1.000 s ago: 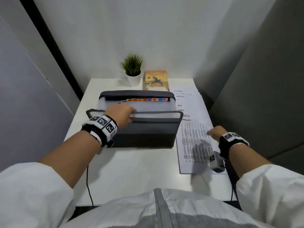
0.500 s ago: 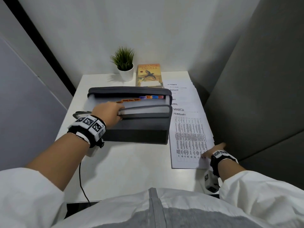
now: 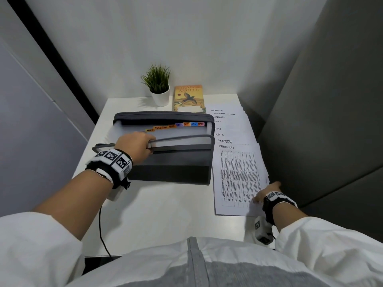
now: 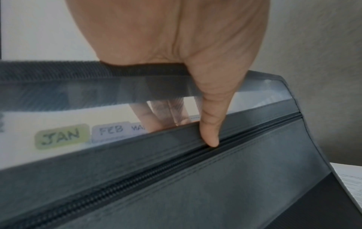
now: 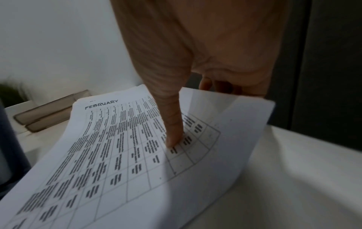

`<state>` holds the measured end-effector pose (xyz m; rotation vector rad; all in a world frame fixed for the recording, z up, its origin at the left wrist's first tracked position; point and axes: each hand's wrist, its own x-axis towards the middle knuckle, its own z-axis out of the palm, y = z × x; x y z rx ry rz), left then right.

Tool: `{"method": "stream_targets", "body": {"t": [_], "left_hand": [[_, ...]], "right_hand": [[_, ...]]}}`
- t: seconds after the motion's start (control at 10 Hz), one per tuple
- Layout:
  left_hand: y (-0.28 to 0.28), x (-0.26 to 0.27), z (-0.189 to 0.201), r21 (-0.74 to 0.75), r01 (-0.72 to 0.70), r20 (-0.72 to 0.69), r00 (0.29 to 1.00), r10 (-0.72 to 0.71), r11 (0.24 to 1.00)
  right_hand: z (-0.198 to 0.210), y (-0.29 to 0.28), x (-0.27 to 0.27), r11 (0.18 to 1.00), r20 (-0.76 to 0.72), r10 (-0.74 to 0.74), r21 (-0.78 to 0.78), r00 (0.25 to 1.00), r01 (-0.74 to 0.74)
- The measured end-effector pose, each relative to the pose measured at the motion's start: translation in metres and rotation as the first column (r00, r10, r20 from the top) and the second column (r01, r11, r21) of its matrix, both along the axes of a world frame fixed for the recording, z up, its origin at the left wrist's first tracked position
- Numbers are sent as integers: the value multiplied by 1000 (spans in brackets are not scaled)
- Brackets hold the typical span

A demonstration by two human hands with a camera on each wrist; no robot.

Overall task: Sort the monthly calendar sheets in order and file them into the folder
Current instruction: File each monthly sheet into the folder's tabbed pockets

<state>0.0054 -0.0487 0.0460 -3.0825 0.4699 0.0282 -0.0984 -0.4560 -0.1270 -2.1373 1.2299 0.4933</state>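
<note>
From the head view, the left hand [image 3: 135, 145] grips the near top edge of the grey folder [image 3: 172, 164], which stands open on the white worktop [image 3: 157, 206]; beyond its fingers a row of coloured month tabs [image 3: 176, 126] runs inside the folder. The right hand [image 3: 267, 192] is on the near right corner of the February sheet [image 3: 238, 175], which tops a fanned stack of calendar sheets [image 3: 230, 125] just right of the folder. Behind the folder stand a potted plant [image 3: 158, 85] and a book [image 3: 188, 98]. In the left wrist view, the thumb [image 4: 210, 124] lies on the folder's outer face beside the zip [image 4: 156, 172] while the fingers [image 4: 156, 117] show through the translucent front divider, clamped on that edge; JAN and FEB tabs [image 4: 62, 136] sit left of them. In the right wrist view, the thumb [image 5: 172, 120] presses on top of the February sheet [image 5: 117, 155] and the fingers [image 5: 221, 85] curl beneath its lifted right edge, pinching it.
</note>
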Motion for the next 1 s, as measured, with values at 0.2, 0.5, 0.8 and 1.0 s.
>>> {"method": "stream_targets", "body": {"t": [0.2,0.5,0.8,1.0], "left_hand": [[0,0,-1,-6,-1,4,1000,1,1000],[1,-1,1,11,10,-6,1000,-10,1000],[4,9,8,-12,-45,-169,985,42,999],[2,18,15,-54,-54,-293,956,36,997]], "right_hand": [[13,14,10,984,-12,98,-147,995,-99],[20,6,25,967,-36,221,137,975,-214],[101,9,71,875,-150,460,-87,875,-475],[208,11,121,852,388,506,-363,770,-377]]}}
